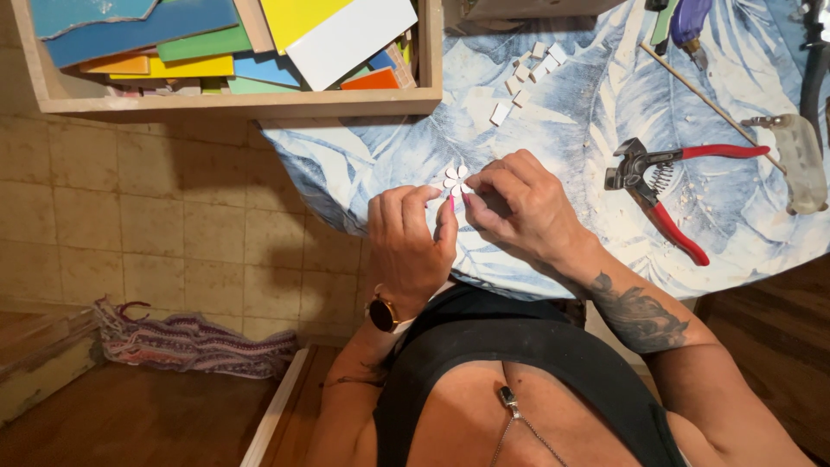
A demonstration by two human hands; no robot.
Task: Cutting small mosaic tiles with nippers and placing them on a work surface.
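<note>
My left hand [408, 245] and my right hand [517, 207] meet at the table's near edge. Between their fingertips sits a small flower shape made of white tile pieces [456, 181]. Both hands pinch it, the left thumb and forefinger from below, the right fingers from the side. A watch is on my left wrist and a tattoo on my right forearm. The table [588, 112] has a blue and white leaf-patterned cover.
Red-handled tile nippers [661, 186] lie to the right of my hands. Small white tile pieces [523, 79] are scattered further back. A wooden box [233, 102] of coloured tiles overhangs the left. A thin stick, other tools and a translucent object [800, 163] lie at the right.
</note>
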